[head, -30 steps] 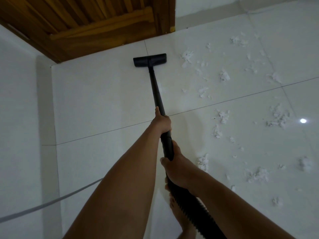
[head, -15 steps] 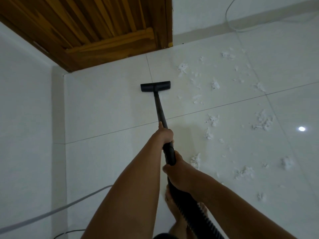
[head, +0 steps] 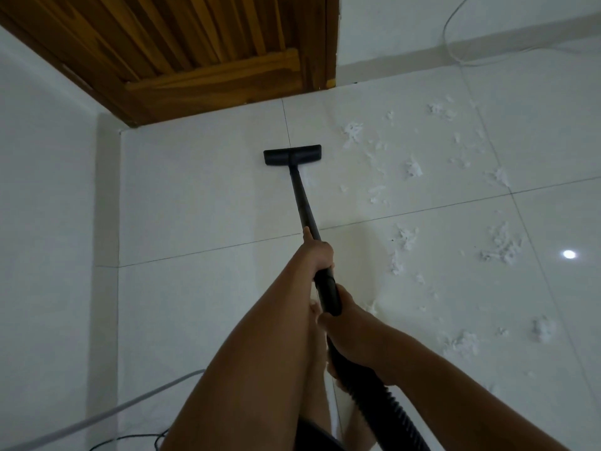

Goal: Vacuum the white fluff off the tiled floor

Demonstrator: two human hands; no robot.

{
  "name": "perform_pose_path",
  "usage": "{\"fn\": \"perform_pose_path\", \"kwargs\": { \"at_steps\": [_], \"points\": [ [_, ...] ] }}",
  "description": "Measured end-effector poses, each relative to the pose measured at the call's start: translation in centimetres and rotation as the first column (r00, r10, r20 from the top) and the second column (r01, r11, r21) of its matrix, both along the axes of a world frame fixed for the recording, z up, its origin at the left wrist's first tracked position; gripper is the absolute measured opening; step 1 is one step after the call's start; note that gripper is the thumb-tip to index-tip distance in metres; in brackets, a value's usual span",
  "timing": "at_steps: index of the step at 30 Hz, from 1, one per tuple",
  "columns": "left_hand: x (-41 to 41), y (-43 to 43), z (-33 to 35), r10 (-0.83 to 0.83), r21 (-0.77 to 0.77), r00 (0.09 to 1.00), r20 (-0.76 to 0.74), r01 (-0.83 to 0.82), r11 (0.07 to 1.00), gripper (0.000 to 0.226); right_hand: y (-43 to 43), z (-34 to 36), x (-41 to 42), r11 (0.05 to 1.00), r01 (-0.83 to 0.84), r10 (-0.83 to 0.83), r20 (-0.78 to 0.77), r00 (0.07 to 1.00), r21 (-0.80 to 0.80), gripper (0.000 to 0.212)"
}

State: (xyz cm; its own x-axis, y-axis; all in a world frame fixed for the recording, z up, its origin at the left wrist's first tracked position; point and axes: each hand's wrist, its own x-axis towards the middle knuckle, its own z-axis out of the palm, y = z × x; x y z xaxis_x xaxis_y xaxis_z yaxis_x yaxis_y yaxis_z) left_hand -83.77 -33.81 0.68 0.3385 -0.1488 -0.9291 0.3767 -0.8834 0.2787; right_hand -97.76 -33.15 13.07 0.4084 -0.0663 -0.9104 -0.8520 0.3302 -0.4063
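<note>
A black vacuum wand [head: 302, 196] runs from my hands out to a flat black floor nozzle [head: 292, 155], which sits on bare white tile [head: 201, 196] near the door. My left hand [head: 317, 252] grips the wand higher up, fingers curled round it. Just behind it, my right hand [head: 349, 323] grips the thicker handle where the ribbed black hose [head: 383, 405] starts. White fluff [head: 413, 169] lies scattered in several clumps over the tiles to the right of the nozzle, with more fluff [head: 500, 247] further right.
A wooden door [head: 195, 50] closes the far left corner. A white wall [head: 45, 222] runs along the left. A grey cable [head: 97, 418] crosses the floor at lower left, and a thin cord [head: 455, 50] lies along the far skirting. My bare feet [head: 317, 379] stand under the hose.
The nozzle has come back from the door towards me along the same tile. Both hands keep the same grip on the wand.
</note>
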Motion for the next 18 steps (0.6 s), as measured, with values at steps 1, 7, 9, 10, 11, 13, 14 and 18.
{"fn": "perform_pose_path", "kwargs": {
  "at_steps": [1, 7, 9, 10, 11, 13, 14, 18],
  "points": [
    [1.1, -0.7, 0.0, -0.001, 0.003, 1.000, 0.002, 0.001, 1.000, 0.091, -0.7, 0.0, 1.1, 1.000, 0.016, -0.015, -0.004, 1.000, 0.011, 0.065],
    [8.5, -3.8, 1.6, -0.089, 0.024, 0.996, 0.018, 0.089, 0.996, 0.091, -4.2, 1.6, 8.2, 0.988, 0.092, -0.087, -0.044, 0.995, 0.126, 0.058],
    [10.4, -4.8, 2.9, -0.125, 0.032, 0.992, 0.015, 0.125, 0.992, 0.088, -5.2, 2.3, 10.4, 0.987, 0.099, -0.093, -0.050, 0.994, 0.129, 0.056],
    [11.3, -5.3, 3.4, -0.131, 0.034, 0.991, 0.012, 0.130, 0.991, 0.086, -5.7, 2.6, 11.3, 0.986, 0.104, -0.097, -0.056, 0.994, 0.132, 0.055],
    [12.0, -5.7, 3.9, -0.128, 0.034, 0.992, 0.009, 0.127, 0.991, 0.085, -6.2, 2.8, 12.2, 0.984, 0.113, -0.105, -0.066, 0.992, 0.136, 0.054],
    [13.3, -6.5, 4.6, -0.105, 0.033, 0.994, -0.004, 0.105, 0.994, 0.082, -7.1, 3.3, 13.6, 0.982, 0.122, -0.111, -0.080, 0.991, 0.145, 0.052],
    [13.9, -6.8, 4.8, -0.087, 0.034, 0.996, -0.012, 0.087, 0.996, 0.081, -7.5, 3.5, 14.2, 0.981, 0.124, -0.113, -0.083, 0.990, 0.152, 0.052],
    [15.8, -7.8, 4.9, -0.067, 0.025, 0.997, -0.031, 0.068, 0.997, 0.081, -8.4, 4.0, 16.4, 0.981, 0.123, -0.108, -0.107, 0.988, 0.150, 0.055]
  ]
}}
